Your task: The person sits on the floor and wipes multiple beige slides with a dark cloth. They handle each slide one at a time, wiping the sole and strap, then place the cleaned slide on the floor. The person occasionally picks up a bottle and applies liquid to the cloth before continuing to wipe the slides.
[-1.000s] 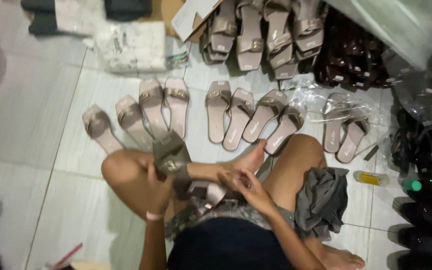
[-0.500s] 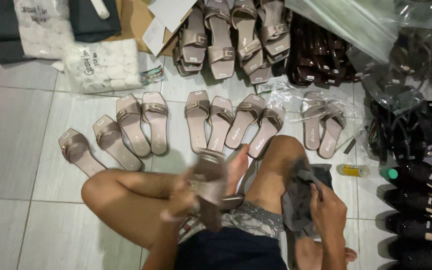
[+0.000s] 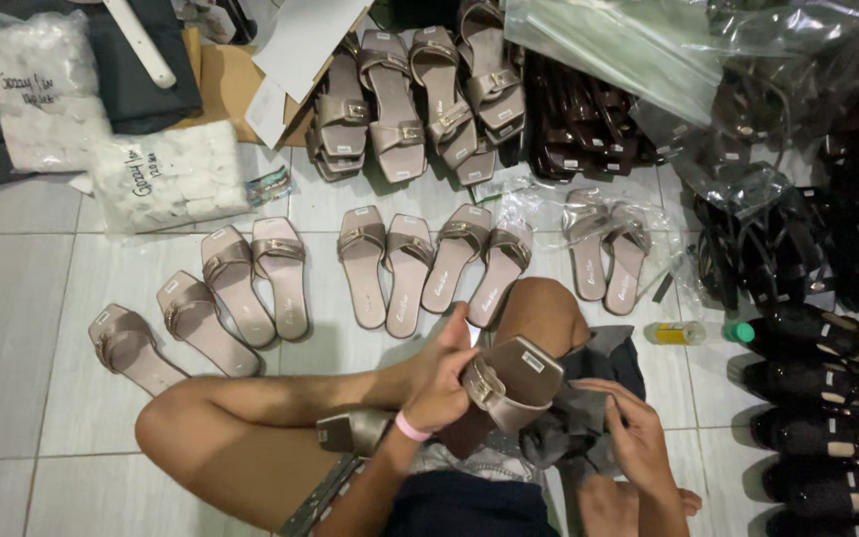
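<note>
Left hand (image 3: 441,383) closed around a taupe buckled sandal (image 3: 509,383), held above the lap. Right hand (image 3: 633,433) gripped a dark grey cloth (image 3: 574,423) just beside it. More sandal pairs (image 3: 420,264) lay on the tiled floor (image 3: 12,328).

Bare arms and legs, pink wristband (image 3: 412,428) on left wrist, dark shorts (image 3: 469,505)
</note>
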